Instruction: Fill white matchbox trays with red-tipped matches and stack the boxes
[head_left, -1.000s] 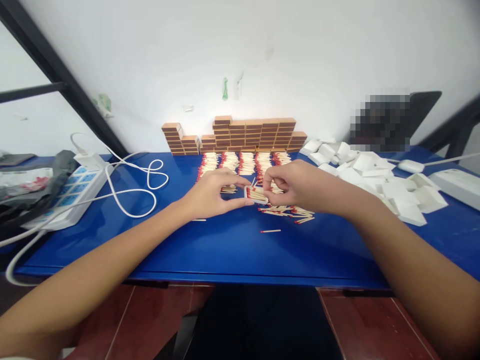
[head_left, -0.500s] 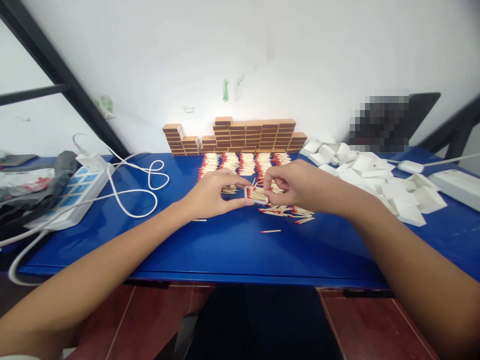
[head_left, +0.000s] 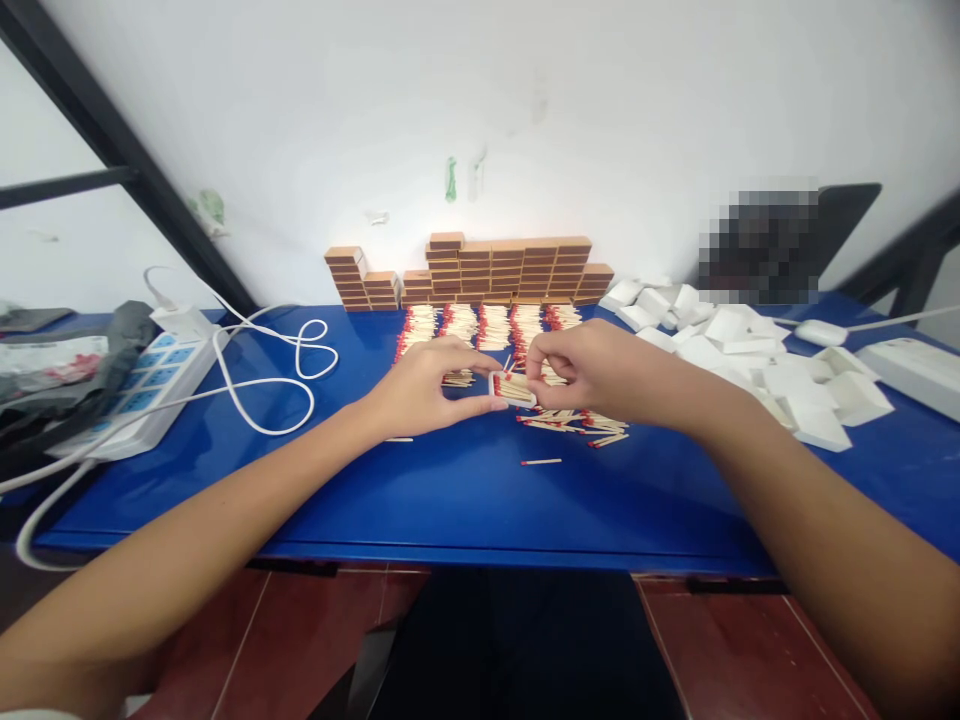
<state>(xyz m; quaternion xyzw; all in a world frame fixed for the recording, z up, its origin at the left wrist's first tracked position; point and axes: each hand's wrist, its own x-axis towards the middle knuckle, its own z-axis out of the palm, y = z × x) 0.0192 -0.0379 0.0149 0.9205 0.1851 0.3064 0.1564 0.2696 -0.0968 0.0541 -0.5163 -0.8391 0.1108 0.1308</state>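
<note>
Between my hands, above the blue table, is a small white matchbox tray (head_left: 492, 386) filled with red-tipped matches (head_left: 514, 388). My left hand (head_left: 427, 385) grips the tray's left end between thumb and fingers. At its right end, my right hand (head_left: 589, 370) is closed in a pinch on the ends of the matches; the fingertips are partly hidden. Behind the tray lie several bundles of matches (head_left: 495, 328) in a row. Loose matches (head_left: 559, 422) are scattered below my right hand, and a single match (head_left: 541, 462) lies nearer the front edge.
Brown matchboxes (head_left: 491, 270) are stacked along the wall. A heap of white empty trays (head_left: 750, 350) is on the right, near a white device (head_left: 911, 375). To the left are a power strip (head_left: 154, 395) and a looped white cable (head_left: 270, 432) on the blue table (head_left: 480, 520).
</note>
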